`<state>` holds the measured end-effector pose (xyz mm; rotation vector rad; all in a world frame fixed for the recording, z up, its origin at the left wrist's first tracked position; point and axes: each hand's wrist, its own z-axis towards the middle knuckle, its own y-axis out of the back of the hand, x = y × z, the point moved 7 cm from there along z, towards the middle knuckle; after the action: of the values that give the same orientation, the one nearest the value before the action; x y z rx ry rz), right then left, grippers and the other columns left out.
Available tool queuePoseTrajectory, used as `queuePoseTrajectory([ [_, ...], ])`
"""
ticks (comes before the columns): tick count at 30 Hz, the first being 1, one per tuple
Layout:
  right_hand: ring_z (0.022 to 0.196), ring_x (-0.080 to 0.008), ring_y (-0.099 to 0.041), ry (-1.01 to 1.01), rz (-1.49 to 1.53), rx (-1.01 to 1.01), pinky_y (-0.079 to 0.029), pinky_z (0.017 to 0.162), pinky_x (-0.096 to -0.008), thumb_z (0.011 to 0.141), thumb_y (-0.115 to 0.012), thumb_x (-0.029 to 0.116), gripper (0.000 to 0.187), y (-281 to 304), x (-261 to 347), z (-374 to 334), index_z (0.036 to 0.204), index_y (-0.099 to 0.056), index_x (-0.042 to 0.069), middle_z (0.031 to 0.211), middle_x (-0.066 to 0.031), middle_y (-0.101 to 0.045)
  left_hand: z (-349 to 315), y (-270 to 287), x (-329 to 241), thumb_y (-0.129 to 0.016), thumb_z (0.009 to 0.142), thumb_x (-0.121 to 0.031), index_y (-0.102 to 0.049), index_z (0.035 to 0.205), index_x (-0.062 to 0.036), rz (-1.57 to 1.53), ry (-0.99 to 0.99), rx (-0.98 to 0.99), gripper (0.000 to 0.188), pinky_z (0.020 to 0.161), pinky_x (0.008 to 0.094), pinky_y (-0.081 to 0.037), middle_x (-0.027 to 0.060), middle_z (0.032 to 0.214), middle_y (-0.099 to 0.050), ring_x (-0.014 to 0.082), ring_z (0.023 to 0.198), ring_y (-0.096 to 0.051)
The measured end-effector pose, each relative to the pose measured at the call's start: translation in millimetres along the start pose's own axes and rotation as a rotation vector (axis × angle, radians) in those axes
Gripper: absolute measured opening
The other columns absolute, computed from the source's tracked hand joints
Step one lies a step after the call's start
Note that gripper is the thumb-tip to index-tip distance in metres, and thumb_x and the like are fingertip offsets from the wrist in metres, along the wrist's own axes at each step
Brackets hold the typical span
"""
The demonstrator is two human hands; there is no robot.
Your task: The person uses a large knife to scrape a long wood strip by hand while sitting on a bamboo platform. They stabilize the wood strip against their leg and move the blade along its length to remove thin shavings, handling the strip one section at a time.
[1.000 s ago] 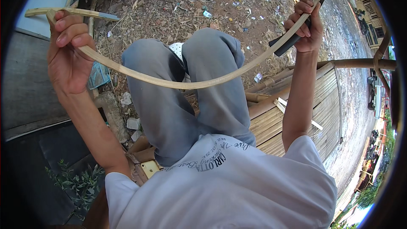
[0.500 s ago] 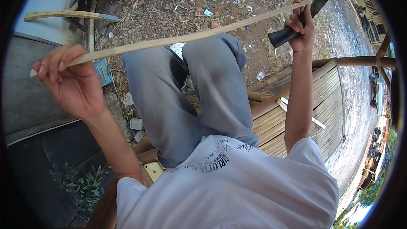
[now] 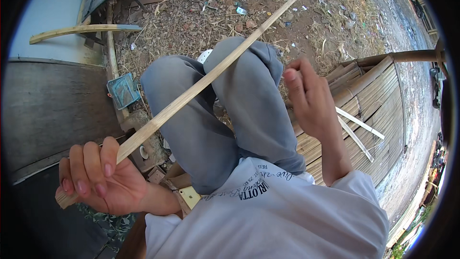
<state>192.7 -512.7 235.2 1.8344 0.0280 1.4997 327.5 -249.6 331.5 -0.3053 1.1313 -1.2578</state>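
Observation:
My left hand (image 3: 103, 177) is closed round the lower end of a long pale strip of split bamboo (image 3: 191, 92). The strip slants up and right above my grey-trousered knees, its far end free. To the right of my right knee hangs my right hand (image 3: 311, 98), apart from the strip, fingers curled and thumb bent. Whatever it may hold is hidden; the black-handled knife seen earlier does not show now.
A slatted bamboo bench (image 3: 354, 134) on my right carries narrow pale strips (image 3: 360, 123). Beside my left hip lies a yellow phone (image 3: 190, 195). A blue plastic basket (image 3: 123, 91) stands left of my knees. Litter dots the dirt ground (image 3: 191, 14) ahead.
My right hand has left the strip's far end and come down nearer; its knife has gone from sight. My left hand has lowered, and the strip now slants more steeply.

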Motion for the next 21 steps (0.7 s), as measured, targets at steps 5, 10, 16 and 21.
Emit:
queuePoseTrajectory([
  [5,0.049,-0.0418,-0.054,0.078,-0.174,0.313,-0.041,0.048,-0.0499,0.097,-0.045,0.041,0.04,-34,41,-10,0.096,-0.037,0.001,0.049,-0.018,-0.051,5,-21,4,-0.05,0.097,-0.026,-0.053,0.087,-0.0121,0.094,0.056,0.011,0.017,0.069,0.0319,-0.037,0.0006,0.076,-0.05,0.0113,0.06,-0.048],
  [10,0.044,-0.0404,-0.052,0.134,-0.268,0.339,-0.04,0.042,-0.0483,0.097,-0.045,0.041,0.041,-41,44,-6,0.091,-0.037,0.0,0.048,-0.0184,-0.051,5,-35,9,-0.05,0.097,-0.023,-0.051,0.088,-0.0122,0.172,0.102,0.07,0.014,0.069,0.0318,-0.037,0.0008,0.079,-0.05,0.0113,0.06,-0.047],
  [16,0.045,-0.0414,-0.053,0.192,-0.209,0.469,-0.041,0.042,-0.049,0.097,-0.044,0.04,0.042,-44,63,-13,0.091,-0.04,-0.002,0.049,-0.0192,-0.052,1,-39,10,-0.052,0.095,-0.019,-0.051,0.089,-0.0128,0.194,0.075,0.076,0.009,0.07,0.032,-0.037,0.0001,0.08,-0.049,0.0102,0.066,-0.048],
  [21,0.049,-0.0434,-0.056,0.137,-0.268,0.523,-0.046,0.047,-0.0496,0.097,-0.042,0.041,0.047,-53,56,-5,0.085,-0.048,-0.004,0.052,-0.0216,-0.055,2,-42,12,-0.054,0.095,-0.022,-0.051,0.087,-0.0123,0.172,0.204,0.128,0.013,0.073,0.034,-0.038,0.0023,0.082,-0.052,0.0134,0.07,-0.051],
])
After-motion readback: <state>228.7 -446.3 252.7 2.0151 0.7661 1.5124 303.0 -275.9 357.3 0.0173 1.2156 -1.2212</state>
